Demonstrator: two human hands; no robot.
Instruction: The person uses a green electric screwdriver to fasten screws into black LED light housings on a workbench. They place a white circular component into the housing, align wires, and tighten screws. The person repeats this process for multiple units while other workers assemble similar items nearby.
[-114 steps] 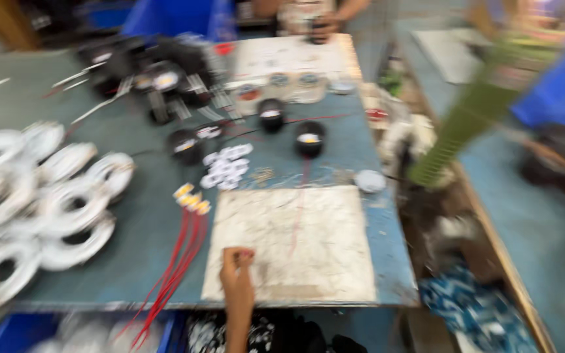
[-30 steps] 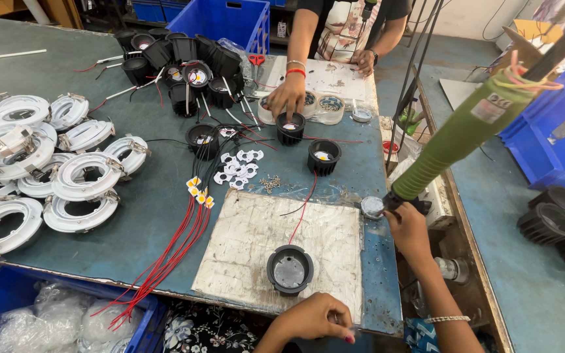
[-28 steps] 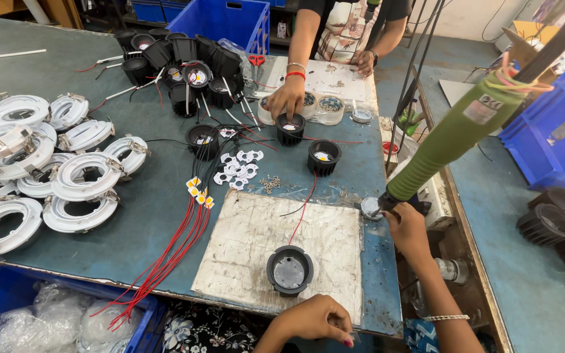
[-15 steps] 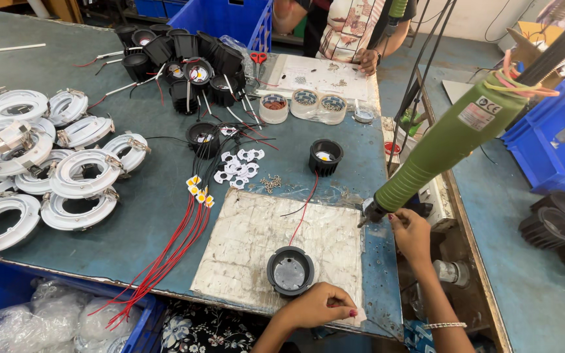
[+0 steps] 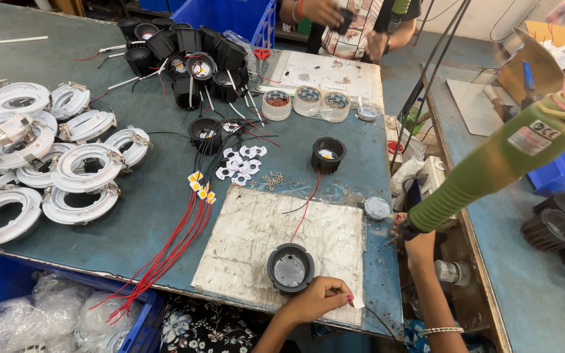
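Now our left hand (image 5: 318, 297) pinches a small white piece beside the black heat-sink housing (image 5: 290, 267) on the work mat (image 5: 256, 229), near the tabletop's front edge; our right hand (image 5: 414, 236) is closed on the green electric screwdriver (image 5: 492, 167), off the right edge.

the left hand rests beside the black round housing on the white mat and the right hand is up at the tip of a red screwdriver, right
Not quite. In the head view the screwdriver is green, not red. The left hand does rest beside the black round housing on the white mat, and the right hand is at the tip.
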